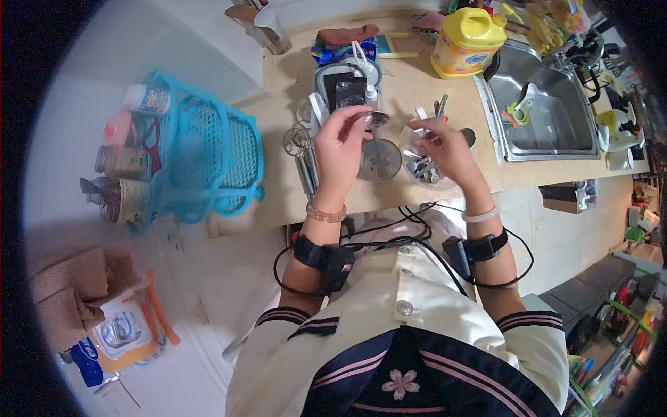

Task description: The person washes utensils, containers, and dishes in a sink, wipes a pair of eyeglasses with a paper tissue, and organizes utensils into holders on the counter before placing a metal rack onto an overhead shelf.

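My left hand is raised over the counter, its fingers pinched on a small dark round metal piece. My right hand is bent above a clear round container that holds several metal utensils; its fingertips are drawn together, and what they hold, if anything, is too small to make out. Between the hands, a round clear dish rests near the counter's front edge. Left of my left hand lie a wire whisk and metal handles. Behind it is a grey tray with a black packet.
A blue plastic basket with jars beside it stands at the left. The sink is at the right, with a yellow jug at its back left. Black cables hang between my forearms.
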`<action>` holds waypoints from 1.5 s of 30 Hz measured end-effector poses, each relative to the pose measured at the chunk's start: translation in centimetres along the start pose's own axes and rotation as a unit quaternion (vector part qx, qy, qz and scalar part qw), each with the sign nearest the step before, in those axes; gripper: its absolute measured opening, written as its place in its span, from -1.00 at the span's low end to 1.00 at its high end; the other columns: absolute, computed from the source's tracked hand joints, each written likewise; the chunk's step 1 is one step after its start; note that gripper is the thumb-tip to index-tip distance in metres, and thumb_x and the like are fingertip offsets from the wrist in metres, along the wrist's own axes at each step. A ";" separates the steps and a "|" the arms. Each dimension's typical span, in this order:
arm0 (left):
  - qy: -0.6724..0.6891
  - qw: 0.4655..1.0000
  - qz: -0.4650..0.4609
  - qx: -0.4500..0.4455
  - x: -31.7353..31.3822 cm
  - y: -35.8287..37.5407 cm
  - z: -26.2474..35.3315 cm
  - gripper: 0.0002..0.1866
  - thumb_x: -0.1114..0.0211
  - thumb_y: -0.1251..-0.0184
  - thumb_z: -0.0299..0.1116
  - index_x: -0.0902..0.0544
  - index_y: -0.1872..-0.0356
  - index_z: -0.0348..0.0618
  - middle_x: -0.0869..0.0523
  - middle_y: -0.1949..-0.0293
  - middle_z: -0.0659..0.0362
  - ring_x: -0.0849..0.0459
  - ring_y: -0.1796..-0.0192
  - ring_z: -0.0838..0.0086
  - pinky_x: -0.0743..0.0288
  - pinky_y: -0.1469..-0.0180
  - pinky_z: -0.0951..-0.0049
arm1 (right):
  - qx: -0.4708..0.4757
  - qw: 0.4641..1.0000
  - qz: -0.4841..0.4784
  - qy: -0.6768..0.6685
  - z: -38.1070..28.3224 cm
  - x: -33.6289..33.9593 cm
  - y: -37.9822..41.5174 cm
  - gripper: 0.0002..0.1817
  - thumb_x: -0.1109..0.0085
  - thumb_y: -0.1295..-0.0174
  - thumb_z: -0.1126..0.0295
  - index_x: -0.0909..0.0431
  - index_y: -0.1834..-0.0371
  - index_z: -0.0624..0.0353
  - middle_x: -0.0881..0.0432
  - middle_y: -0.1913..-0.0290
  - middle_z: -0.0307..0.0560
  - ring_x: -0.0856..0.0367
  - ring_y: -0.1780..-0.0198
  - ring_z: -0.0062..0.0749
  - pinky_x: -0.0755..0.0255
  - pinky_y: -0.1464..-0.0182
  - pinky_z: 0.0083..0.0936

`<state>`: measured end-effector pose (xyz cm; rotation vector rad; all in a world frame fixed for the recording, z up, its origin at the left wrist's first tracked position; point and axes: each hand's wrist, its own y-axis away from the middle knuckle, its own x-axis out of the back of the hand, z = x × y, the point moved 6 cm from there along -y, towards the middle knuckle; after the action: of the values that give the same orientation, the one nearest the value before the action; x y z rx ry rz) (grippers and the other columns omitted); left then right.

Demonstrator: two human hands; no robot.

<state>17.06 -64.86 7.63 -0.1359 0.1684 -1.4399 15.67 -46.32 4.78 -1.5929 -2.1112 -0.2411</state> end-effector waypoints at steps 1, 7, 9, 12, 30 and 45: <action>-0.001 0.999 0.041 -0.005 0.9 0.4 0.0 -0.84 -0.13 -0.16 -0.58 -0.55 0.22 -0.28 -0.61 0.32 0.19 -0.57 0.39 0.62 -0.46 0.30 0.67 | -0.021 0.998 -0.040 0.053 0.9 0.0 0.3 -0.71 -0.17 0.03 0.48 -0.52 0.16 0.19 -0.55 0.27 -0.02 -0.53 0.37 -0.33 -0.40 0.28 -0.49; -0.109 0.990 0.076 -0.047 1.5 2.1 -1.7 -0.84 -0.15 -0.15 -0.56 -0.56 0.23 -0.26 -0.61 0.32 0.18 -0.57 0.32 0.59 -0.44 0.26 0.65 | 0.050 0.961 -0.137 0.236 4.4 -3.0 2.6 -0.68 -0.12 0.17 0.56 -0.55 0.24 0.14 -0.50 0.29 -0.02 -0.50 0.24 -0.10 -0.40 0.20 -0.33; -0.109 0.992 0.061 -0.017 1.5 2.4 -4.2 -0.85 -0.15 -0.14 -0.56 -0.56 0.24 -0.26 -0.61 0.33 0.19 -0.57 0.30 0.59 -0.44 0.25 0.64 | 0.053 0.956 -0.142 0.249 4.3 -3.4 2.9 -0.66 -0.14 0.20 0.55 -0.54 0.24 0.12 -0.48 0.30 -0.02 -0.50 0.25 -0.12 -0.41 0.21 -0.32; -0.129 0.989 0.077 -0.014 1.8 2.8 -5.2 -0.82 -0.15 -0.10 -0.59 -0.54 0.23 -0.25 -0.59 0.30 0.15 -0.57 0.27 0.51 -0.46 0.22 0.58 | 0.053 0.964 -0.123 0.231 4.5 -3.4 2.7 -0.70 -0.15 0.15 0.55 -0.52 0.24 0.17 -0.48 0.30 -0.03 -0.51 0.28 -0.17 -0.42 0.23 -0.39; 0.201 0.977 -0.055 0.048 -2.1 6.2 -2.9 -0.67 -0.16 -0.15 -0.52 -0.44 0.02 -0.26 -0.52 0.01 0.11 -0.56 0.23 0.52 -0.47 0.27 0.59 | -0.177 0.826 0.131 -0.519 1.7 0.7 4.6 -0.80 0.07 -0.24 0.36 -0.33 0.16 0.25 -0.52 0.37 0.01 -0.55 0.41 -0.35 -0.49 0.35 -0.50; -0.293 0.956 0.003 -0.005 1.2 5.3 -4.9 -0.82 -0.03 -0.26 -0.45 -0.56 0.18 -0.20 -0.59 0.32 0.11 -0.54 0.29 0.36 -0.40 0.17 0.48 | -0.212 0.962 0.039 0.170 5.4 1.1 3.6 -0.70 -0.10 -0.09 0.29 -0.52 0.10 0.11 -0.65 0.36 -0.05 -0.63 0.40 -0.30 -0.43 0.33 -0.50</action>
<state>21.34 -65.31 1.73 -0.5625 -0.3110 -1.3350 17.36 -41.99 0.09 -1.7103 -1.8030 -0.9231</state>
